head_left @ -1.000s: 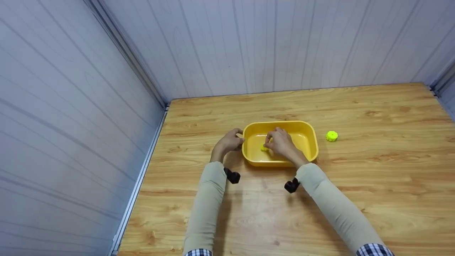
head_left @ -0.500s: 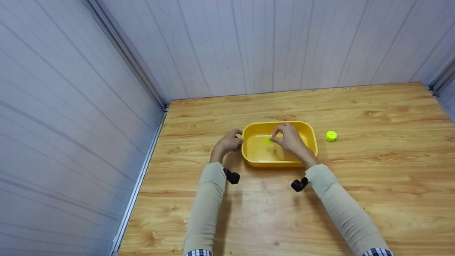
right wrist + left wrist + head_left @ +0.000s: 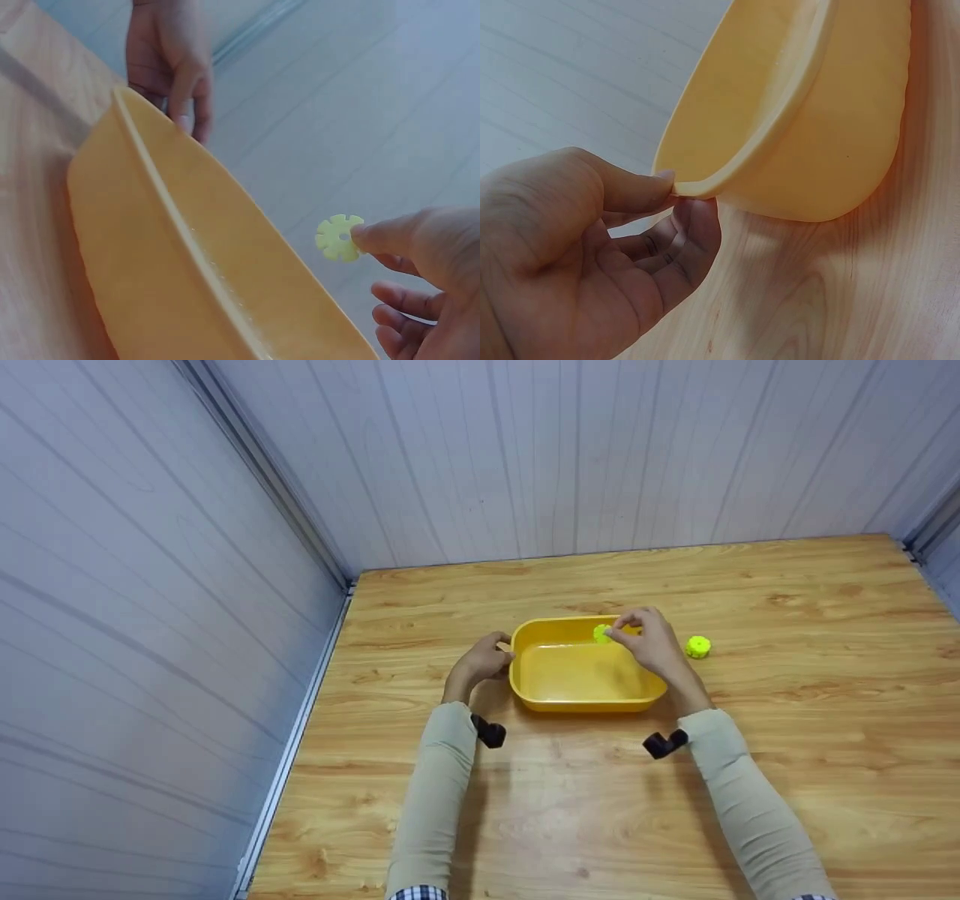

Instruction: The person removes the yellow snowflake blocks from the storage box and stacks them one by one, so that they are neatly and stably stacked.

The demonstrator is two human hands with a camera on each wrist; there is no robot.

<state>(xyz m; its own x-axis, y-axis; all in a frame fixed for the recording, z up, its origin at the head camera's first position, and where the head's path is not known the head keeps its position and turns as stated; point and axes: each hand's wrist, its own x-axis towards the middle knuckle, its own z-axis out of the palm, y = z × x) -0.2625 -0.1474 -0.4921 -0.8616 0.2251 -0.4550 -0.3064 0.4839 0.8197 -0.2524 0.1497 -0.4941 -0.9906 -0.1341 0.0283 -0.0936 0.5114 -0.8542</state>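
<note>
A yellow plastic basin (image 3: 577, 706) stands on the wooden table. At its left end my left hand (image 3: 484, 660) pinches the rim between thumb and fingers, plain in the left wrist view, where the rim (image 3: 697, 189) sits under the thumb. Over the basin's far right part, my right hand (image 3: 651, 643) pinches a yellow-green notched disc (image 3: 340, 238) with a small hole in its middle. The disc is held up clear of the basin floor. To the right of the basin lies a small stack of similar yellow-green discs (image 3: 697, 646) on the table.
The wooden table (image 3: 810, 720) extends on both sides of the basin. A grey-white panelled wall (image 3: 555, 465) rises at the back and another panel (image 3: 150, 622) at the left. Black wrist cameras (image 3: 489, 733) hang beneath both forearms.
My right hand has lifted the notched disc off the basin floor and carried it right, toward the far right part of the basin. My left hand stays on the rim.
</note>
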